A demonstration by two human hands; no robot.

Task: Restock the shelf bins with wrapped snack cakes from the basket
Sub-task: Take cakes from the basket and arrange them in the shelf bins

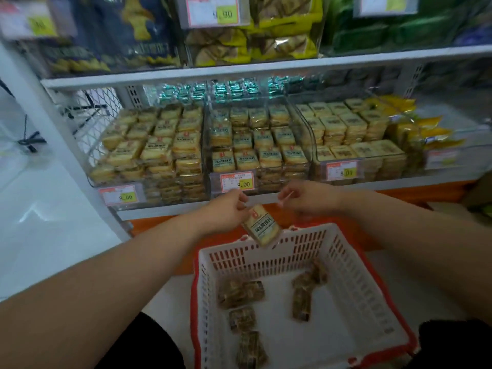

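My left hand [231, 207] pinches one wrapped snack cake [262, 227] by its top edge, and the cake hangs tilted over the far rim of the white basket [354, 286]. My right hand [306, 196] hovers just to the right of it with fingers loosely curled and nothing clearly in them. Several brown wrapped cakes [241, 291] lie on the basket floor. Three clear shelf bins stand ahead: the left bin [149, 147], the middle bin [255, 145] and the right bin [351, 137], all stacked with yellow wrapped cakes.
Price tags [237, 183] hang on the bin fronts. An upper shelf [239, 67] carries bagged snacks. An orange base strip [165, 222] runs under the shelf. White floor lies to the left, and a wire rack [90, 121] stands at the shelf's left end.
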